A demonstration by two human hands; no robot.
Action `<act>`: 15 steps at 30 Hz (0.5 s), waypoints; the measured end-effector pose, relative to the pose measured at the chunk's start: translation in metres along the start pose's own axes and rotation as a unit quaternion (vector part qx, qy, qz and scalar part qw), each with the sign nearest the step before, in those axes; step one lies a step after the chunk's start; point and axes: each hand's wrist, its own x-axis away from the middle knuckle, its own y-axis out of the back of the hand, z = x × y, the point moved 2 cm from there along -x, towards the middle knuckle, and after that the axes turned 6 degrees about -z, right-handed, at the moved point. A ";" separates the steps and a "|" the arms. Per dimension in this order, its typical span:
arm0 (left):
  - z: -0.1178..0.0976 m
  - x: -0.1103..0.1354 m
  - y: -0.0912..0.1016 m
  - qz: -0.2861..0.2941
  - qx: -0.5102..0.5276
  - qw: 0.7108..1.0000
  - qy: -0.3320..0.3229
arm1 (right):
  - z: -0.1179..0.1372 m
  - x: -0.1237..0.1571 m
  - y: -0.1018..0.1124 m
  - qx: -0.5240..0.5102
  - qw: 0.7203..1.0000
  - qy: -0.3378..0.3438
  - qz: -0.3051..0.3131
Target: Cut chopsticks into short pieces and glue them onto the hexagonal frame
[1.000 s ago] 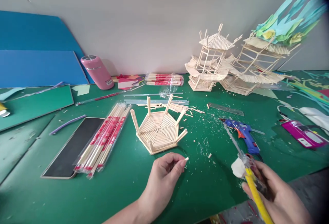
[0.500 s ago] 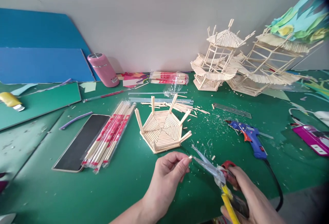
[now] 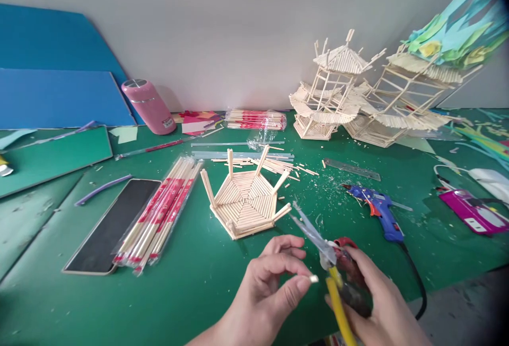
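Between thumb and forefinger, my left hand (image 3: 274,287) pinches a short piece of wooden stick (image 3: 314,278), its pale end poking out. My right hand (image 3: 374,293) grips scissors (image 3: 324,245) with red and yellow handles. Their blades point up and left, slightly apart, beyond the stick piece and not touching it. Just past my left hand lies a hexagonal stick base (image 3: 246,203), with paired sticks rising from its corners. Behind it, loose cut sticks (image 3: 274,166) are scattered on the green table (image 3: 178,303).
Packaged sticks (image 3: 163,208) lie on a phone-like dark slab (image 3: 107,234) at left. A blue glue gun (image 3: 376,205) rests at right, near a magenta box (image 3: 473,211). Stick pagoda models (image 3: 330,91) and a pink bottle (image 3: 149,107) stand along the wall.
My left hand has moved right and down with the stick piece, away from the blade tips. The scissors have shifted slightly left and up. The camera view has turned a little right.
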 end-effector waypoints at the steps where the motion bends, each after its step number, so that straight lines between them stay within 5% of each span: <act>1: 0.001 0.001 -0.003 0.016 0.002 1.000 -0.006 | 0.003 0.002 -0.001 0.025 1.000 0.007 0.005; 4: 0.005 0.004 -0.011 0.024 -0.022 0.999 -0.016 | 0.010 0.007 -0.011 0.045 0.998 0.042 0.005; 9: 0.010 0.007 -0.016 -0.060 -0.067 0.996 -0.023 | 0.018 0.014 -0.023 0.053 0.991 0.117 -0.020; 15: 0.011 0.017 -0.020 -0.040 -0.104 0.981 -0.158 | 0.022 0.017 -0.010 0.051 0.981 0.184 -0.043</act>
